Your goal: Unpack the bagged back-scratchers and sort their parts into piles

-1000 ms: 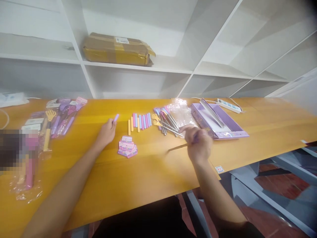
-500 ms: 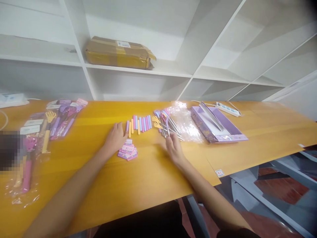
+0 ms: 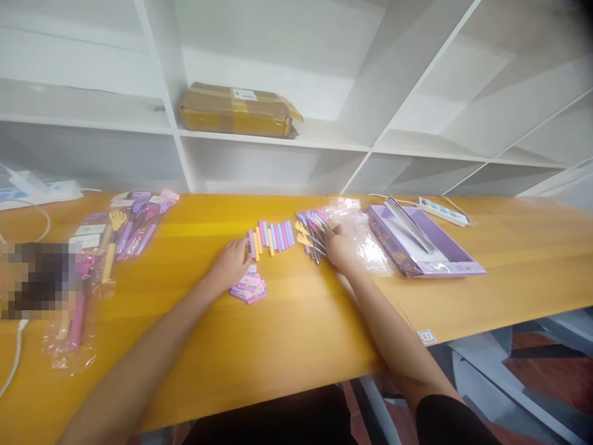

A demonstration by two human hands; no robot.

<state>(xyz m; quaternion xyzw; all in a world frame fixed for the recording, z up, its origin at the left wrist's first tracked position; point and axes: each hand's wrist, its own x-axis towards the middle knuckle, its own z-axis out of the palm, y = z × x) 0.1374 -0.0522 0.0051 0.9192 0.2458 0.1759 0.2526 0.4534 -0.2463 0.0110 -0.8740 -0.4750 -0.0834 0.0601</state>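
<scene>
My left hand (image 3: 232, 262) is closed at the left end of a row of coloured handles (image 3: 278, 237), its fingertips against a purple handle (image 3: 251, 244). Small pink-and-purple cards (image 3: 249, 287) lie in a loose stack just below that hand. At the pile of back scratchers (image 3: 311, 244), my right hand (image 3: 341, 248) has its fingers closed around a metal-rodded one, partly hidden by the hand. Yellow hand-shaped heads (image 3: 303, 233) stick out leftward from the pile. A clear plastic bag (image 3: 365, 238) lies behind and right of my right hand.
An open purple box (image 3: 449, 241) stands on the right of the wooden table (image 3: 296, 346), with a power strip (image 3: 442, 211) behind it. Bagged back scratchers (image 3: 134, 222) lie at the left. A taped carton (image 3: 238, 111) sits on the white shelf.
My left hand moved right and set the purple handle at the row's left end. My right hand brought a purple-headed back scratcher leftward to the pile. The view shifted slightly.
</scene>
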